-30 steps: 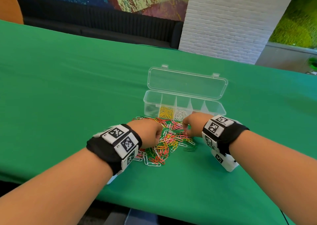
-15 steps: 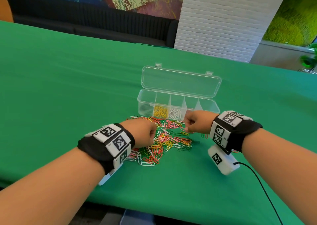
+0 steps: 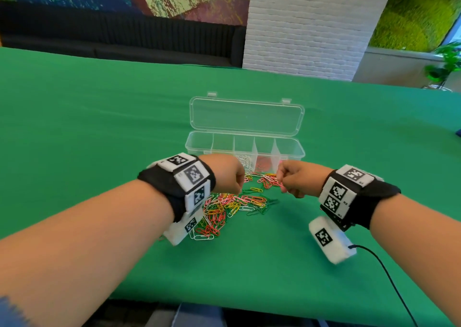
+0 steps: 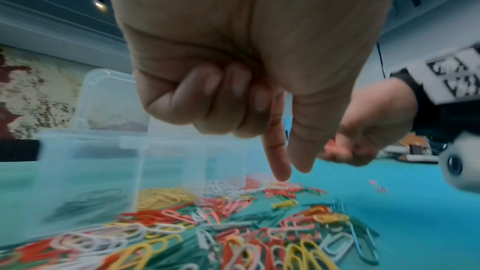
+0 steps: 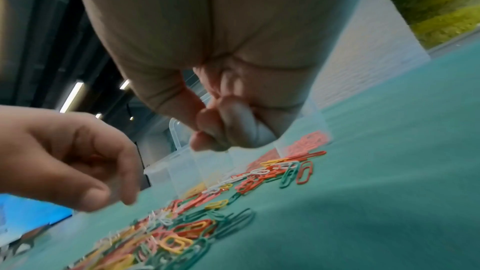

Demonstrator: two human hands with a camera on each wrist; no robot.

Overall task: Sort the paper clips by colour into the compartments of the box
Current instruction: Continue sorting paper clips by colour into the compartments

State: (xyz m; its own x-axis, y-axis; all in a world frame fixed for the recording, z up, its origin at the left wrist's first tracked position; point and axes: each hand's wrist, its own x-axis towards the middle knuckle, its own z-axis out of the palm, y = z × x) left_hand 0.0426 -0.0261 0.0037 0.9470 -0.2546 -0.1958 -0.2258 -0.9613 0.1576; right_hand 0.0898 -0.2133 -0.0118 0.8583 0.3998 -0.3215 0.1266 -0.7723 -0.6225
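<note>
**Over the green table: two hands above the clip pile**

On the green cloth (image 3: 99,127) stands a clear plastic box (image 3: 245,149), lid tipped back. Seen from the left wrist, its compartments hold dark, yellow, white and red clips, one colour each; from the right wrist, the end one holds pink.

Just in front lies the loose pile of paper clips (image 3: 232,204), mixed red, yellow, green, white, pink.

Left hand (image 3: 225,174) hovers over the pile; three fingers curled in, forefinger and thumb pointing down close together, nothing between them.

Right hand (image 3: 296,179) is off the cloth near the box's right end, fingers bunched around pink clips (image 4: 335,147).

Marker-patterned wristbands (image 3: 189,177) on both wrists.
</note>
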